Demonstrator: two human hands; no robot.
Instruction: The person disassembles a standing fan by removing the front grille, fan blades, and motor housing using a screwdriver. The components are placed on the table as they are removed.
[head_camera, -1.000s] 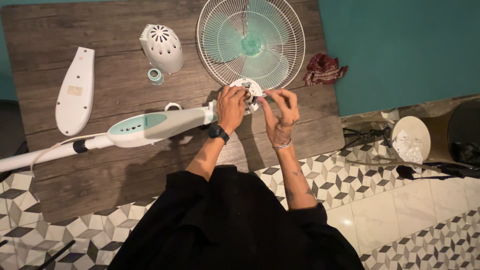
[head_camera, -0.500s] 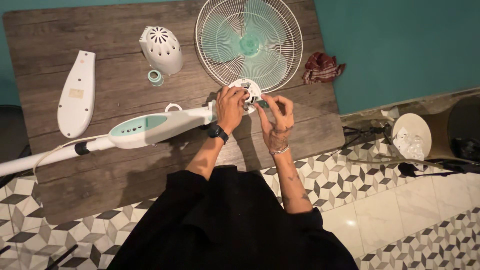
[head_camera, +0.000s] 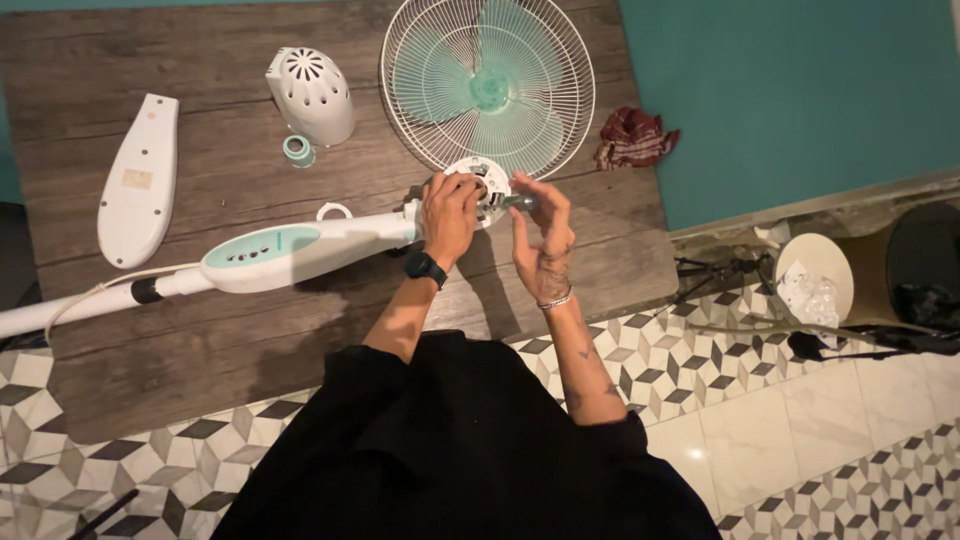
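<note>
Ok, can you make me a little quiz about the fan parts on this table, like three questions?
1. True or false: the fan cage with the green blades lies flat on the wooden table.
2. Which hand grips the round white motor part at the end of the fan pole?
A. left hand
B. right hand
C. neither
3. Fill in: the small green ring sits beside the white ______ cover with holes in it.

Key
1. True.
2. A. The left hand wraps the part; the right hand's fingertips pinch a small piece at its edge.
3. Domed.
</note>
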